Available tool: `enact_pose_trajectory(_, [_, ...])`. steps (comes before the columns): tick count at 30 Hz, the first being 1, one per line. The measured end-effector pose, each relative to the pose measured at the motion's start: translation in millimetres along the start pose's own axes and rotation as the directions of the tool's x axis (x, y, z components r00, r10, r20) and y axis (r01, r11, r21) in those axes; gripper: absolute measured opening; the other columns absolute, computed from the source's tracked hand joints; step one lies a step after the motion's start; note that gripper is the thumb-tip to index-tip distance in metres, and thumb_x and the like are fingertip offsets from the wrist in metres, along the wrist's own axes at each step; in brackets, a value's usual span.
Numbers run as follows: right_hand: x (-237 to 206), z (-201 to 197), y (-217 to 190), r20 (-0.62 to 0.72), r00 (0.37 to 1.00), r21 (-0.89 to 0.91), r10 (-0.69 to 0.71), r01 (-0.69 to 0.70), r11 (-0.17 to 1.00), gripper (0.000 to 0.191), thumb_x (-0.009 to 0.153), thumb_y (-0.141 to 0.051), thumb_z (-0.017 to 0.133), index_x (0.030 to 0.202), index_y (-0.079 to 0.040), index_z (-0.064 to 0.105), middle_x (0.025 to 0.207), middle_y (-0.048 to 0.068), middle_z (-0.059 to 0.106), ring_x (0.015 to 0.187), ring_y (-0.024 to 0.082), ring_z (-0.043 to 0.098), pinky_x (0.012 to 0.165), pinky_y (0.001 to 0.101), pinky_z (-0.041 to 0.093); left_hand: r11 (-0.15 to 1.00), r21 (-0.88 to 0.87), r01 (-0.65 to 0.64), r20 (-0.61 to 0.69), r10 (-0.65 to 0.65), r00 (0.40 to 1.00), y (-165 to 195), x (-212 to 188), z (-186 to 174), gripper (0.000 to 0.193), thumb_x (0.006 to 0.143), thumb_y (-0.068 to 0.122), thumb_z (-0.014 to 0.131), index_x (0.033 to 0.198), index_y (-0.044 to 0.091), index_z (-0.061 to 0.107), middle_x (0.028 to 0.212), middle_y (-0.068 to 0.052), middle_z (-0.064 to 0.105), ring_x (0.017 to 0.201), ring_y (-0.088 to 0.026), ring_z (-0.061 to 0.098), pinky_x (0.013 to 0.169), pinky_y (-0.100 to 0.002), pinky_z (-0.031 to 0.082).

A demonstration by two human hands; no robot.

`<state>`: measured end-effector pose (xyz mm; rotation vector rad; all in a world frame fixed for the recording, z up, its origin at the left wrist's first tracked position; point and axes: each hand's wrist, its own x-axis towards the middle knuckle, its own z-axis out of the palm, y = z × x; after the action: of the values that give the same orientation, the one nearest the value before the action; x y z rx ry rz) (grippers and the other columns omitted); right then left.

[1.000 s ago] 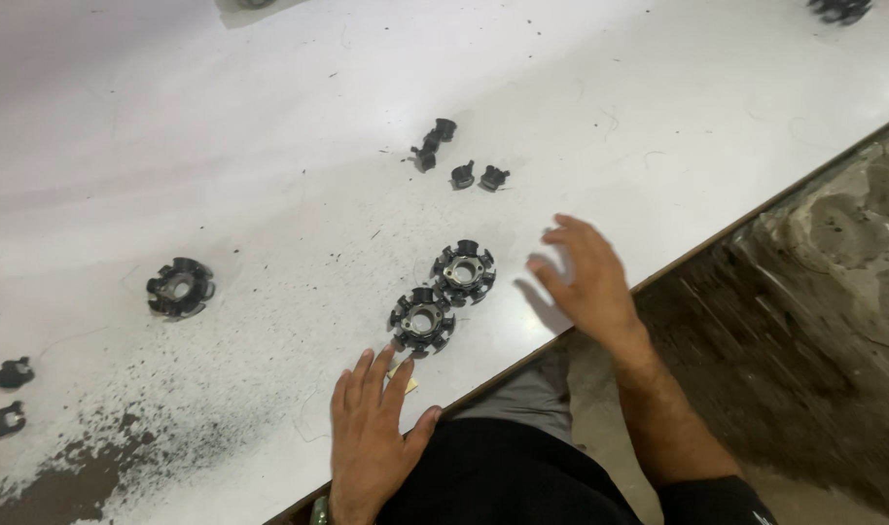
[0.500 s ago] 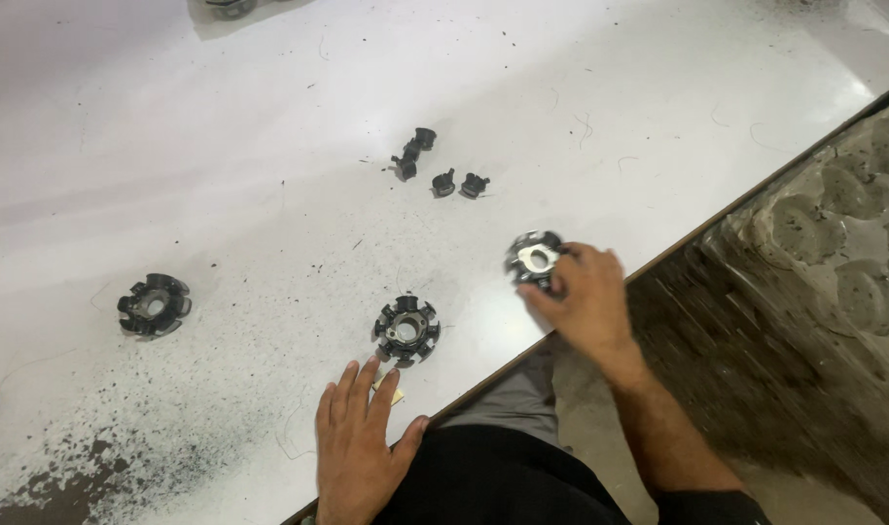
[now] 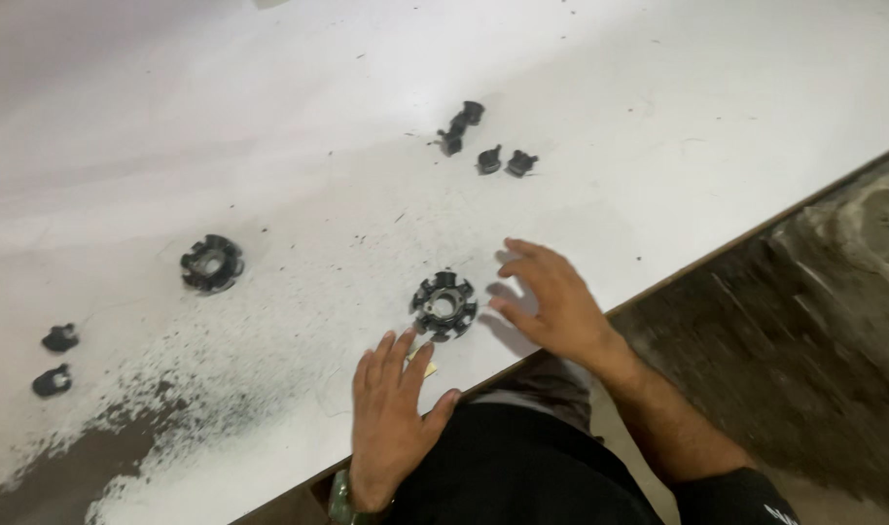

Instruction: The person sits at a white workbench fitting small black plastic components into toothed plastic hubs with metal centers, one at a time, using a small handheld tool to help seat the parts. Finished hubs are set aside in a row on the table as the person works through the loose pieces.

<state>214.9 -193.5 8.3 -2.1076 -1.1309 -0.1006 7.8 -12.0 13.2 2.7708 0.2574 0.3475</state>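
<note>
Far out to the left of the left hand, near the desk's edge of view, two small black pieces [image 3: 60,338] [image 3: 52,381] lie one below the other, a little apart, beside a dark worn patch [image 3: 65,476] where the white surface has rubbed through. Closer in, but well apart from that hand and up-left of it, sits a black toothed ring [image 3: 212,262] lying flat.

The left hand [image 3: 394,423] lies palm down on the white desk [image 3: 269,117], fingers straight and slightly spread, thumb angled out to its right; it has hold of nothing. A small pale scrap [image 3: 423,363] shows just by its fingertips, though it is too small to tell what it is.

Just beyond those fingertips and slightly to their right lies a second black toothed ring [image 3: 444,305], flat on the desk, with a pale metal centre. It sits between the two hands, touched by neither.

The right hand [image 3: 553,303] is just to the right of this ring, palm down, fingers loosely curled and spread, their tips near the ring's rim; it is blurred, but seems empty. Well beyond it, further up the desk, a cluster of four small black pieces [image 3: 487,144] lies close together.
</note>
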Motion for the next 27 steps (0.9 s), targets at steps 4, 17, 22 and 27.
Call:
enact_pose_trajectory(4, [16.5,20.9,-38.2,0.115,0.992,-0.014,-0.043,0.045,0.999,0.048,0.081,-0.046,0.082,0.106,-0.008,0.065,0.145,0.021,0.051,0.137,0.04,0.045,0.115,0.0589,0.032,0.999,-0.037,0.006,-0.046,-0.008,0.999,0.4,0.8,-2.6,0.06,0.086,0.043,0.073,0.131,0.005,0.063,0.148,-0.016,0.051,0.145,-0.036,0.037,0.117,-0.056,0.026])
enact_pose_trajectory(17, [-1.5,28.3,-38.9,0.18,0.981,-0.026,-0.07,0.076,0.997,0.049,0.082,-0.038,0.084,0.109,-0.005,0.06,0.139,0.029,0.049,0.133,0.043,0.046,0.117,0.0723,0.023,0.995,0.038,0.089,0.053,-0.091,0.994,4.6,3.7,13.6,0.064,0.081,0.046,0.073,0.133,0.009,0.063,0.146,-0.013,0.049,0.143,-0.033,0.036,0.116,-0.056,0.025])
enact_pose_trajectory(22, [5.6,-48.9,33.3,0.049,0.879,-0.178,0.474,-0.46,0.87,0.022,0.091,-0.027,0.072,0.112,-0.025,0.076,0.122,0.006,0.072,0.088,0.024,0.067,0.098,0.055,0.051,0.992,0.073,0.104,0.09,-0.111,0.99,4.3,4.4,12.9,0.063,0.082,0.047,0.071,0.132,0.01,0.062,0.151,-0.014,0.047,0.143,-0.033,0.034,0.116,-0.056,0.023])
enact_pose_trajectory(27, [-6.0,-103.4,97.1,-0.644,0.742,-0.264,0.185,-0.442,0.857,0.072,0.077,-0.036,0.089,0.123,0.01,0.058,0.14,0.042,0.04,0.128,0.047,0.046,0.096,0.053,0.05,0.992,0.04,0.121,0.061,-0.124,0.99,5.2,6.7,13.2,0.064,0.081,0.044,0.072,0.134,0.01,0.062,0.152,-0.015,0.047,0.146,-0.035,0.034,0.116,-0.056,0.024])
